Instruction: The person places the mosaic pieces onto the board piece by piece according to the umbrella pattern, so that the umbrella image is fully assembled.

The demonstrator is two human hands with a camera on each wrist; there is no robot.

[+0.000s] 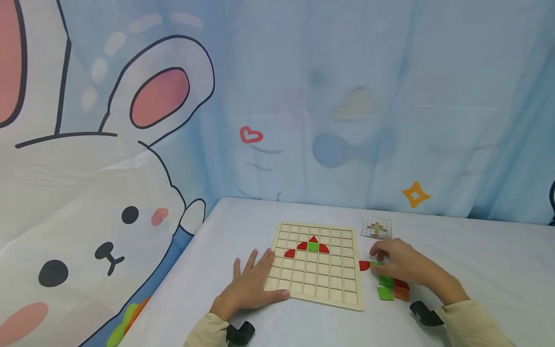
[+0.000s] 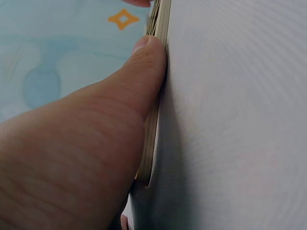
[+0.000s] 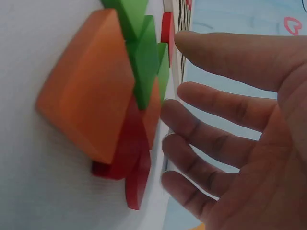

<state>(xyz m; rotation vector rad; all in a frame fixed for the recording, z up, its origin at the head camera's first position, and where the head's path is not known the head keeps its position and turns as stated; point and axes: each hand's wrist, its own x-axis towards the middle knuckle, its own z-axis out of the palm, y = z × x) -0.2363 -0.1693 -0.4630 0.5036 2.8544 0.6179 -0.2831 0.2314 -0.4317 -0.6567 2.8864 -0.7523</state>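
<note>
**Pale-blue cartoon curtain (image 1: pixel 277 72) behind a white cloth-covered worktop (image 1: pixel 321 330), my two grips spread**

A large white rabbit with pink inner ears (image 1: pixel 86 188) is printed on the cloth to my left. On the worktop I have one square, pale wooden grid board (image 1: pixel 329 283) and, just beyond its far right corner, one small white pattern card (image 1: pixel 366 232).

Five pieces sit on the board: one red triangle (image 1: pixel 313 239), one green square (image 1: pixel 312 246) and three red round-edged pieces (image 1: pixel 324 248). Right of it, I count three loose green pieces (image 1: pixel 385 294), two orange ones (image 1: pixel 401 294) and three red ones (image 1: pixel 364 265); they overlap, so more may be hidden.

My left grip (image 1: pixel 249 285) is spread wide, fingertips on the board's left edge, thumb along its near edge. My right grip (image 1: pixel 405 260) hangs over the loose pieces, fingers bent, thumb apart from them, holding nothing; I cannot tell whether the thumb touches a green piece.

The board lies flat in front of me. On its far half, the triangle tops the green square, a red piece flanks each side, and the third sits lower left. Most cells show bare wood.
</note>
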